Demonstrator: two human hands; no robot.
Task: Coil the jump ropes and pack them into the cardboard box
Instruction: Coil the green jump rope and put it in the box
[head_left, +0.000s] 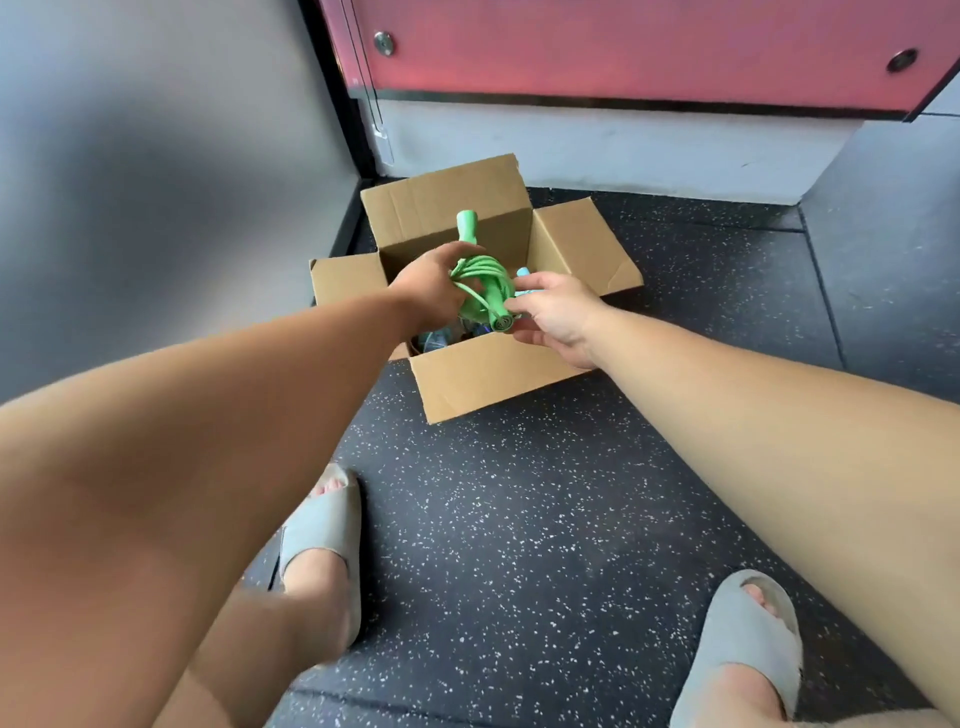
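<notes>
Cardboard box (493, 374) is sitting open on the dark speckled floor (519, 519) in the upper middle of the head view, its four flaps folding outward and its far side lying near the grey base of the wall. Both bare arms are reaching in from the lower corners and meeting over the box's opening. The left hand (426, 291) is gripping a coiled green jump rope (480, 280), its fingers curling round the bundle of loops from the left. One green handle is sticking up and away toward the far flap, while the other is pointing down toward the near wall of the box, its round ribbed end facing the camera. The right hand (558, 317) is closing on that lower end, thumb above and fingertips underneath, pinching it from the right. The whole rope is hanging just above the opening rather than lying inside. A light blue handle (523, 271) is peeking out just beyond the right thumb, and more bluish rope is lying in the shadowed bottom of the box, too dark to make out clearly. Two feet in grey slides (322, 525) are standing on the floor at the bottom of the frame. A pink panel (623, 47) is running across the top.
</notes>
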